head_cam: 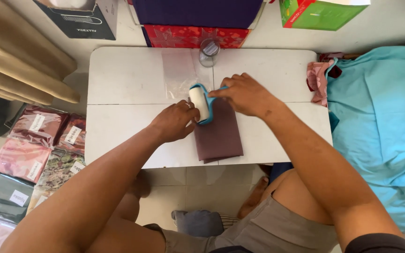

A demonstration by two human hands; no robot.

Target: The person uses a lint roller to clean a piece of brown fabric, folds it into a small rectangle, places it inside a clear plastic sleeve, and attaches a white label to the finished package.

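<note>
lint roller (199,104) – blue handle gripped by right hand (245,95), white roll steadied by curled left hand (174,122) | folded maroon cloth (219,133) lies under both hands on desk (118,84) | judged soft, light, prone to bunching – best pinned flat near an edge

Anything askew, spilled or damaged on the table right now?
Nothing spilled or damaged. The folded maroon cloth hangs slightly over the white table front edge, and a pink cloth drapes off the right end. The lint roller sits between both hands.
</note>
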